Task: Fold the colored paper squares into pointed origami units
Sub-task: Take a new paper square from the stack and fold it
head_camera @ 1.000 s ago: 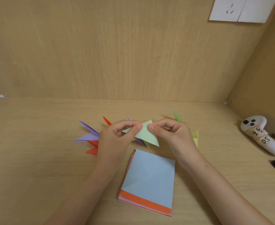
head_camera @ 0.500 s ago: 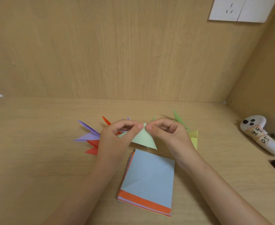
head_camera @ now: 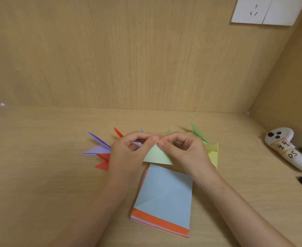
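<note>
Pinching top corner of green paper triangle [head_camera: 157,157] with left hand [head_camera: 127,155] and right hand [head_camera: 186,151], thumbs almost touching; bottom edge just over paper stack [head_camera: 164,196], open desk [head_camera: 39,175] leftward.

Light wooden desk [head_camera: 39,175], wooden back wall [head_camera: 128,59], white wall socket [head_camera: 250,10] top right
</note>
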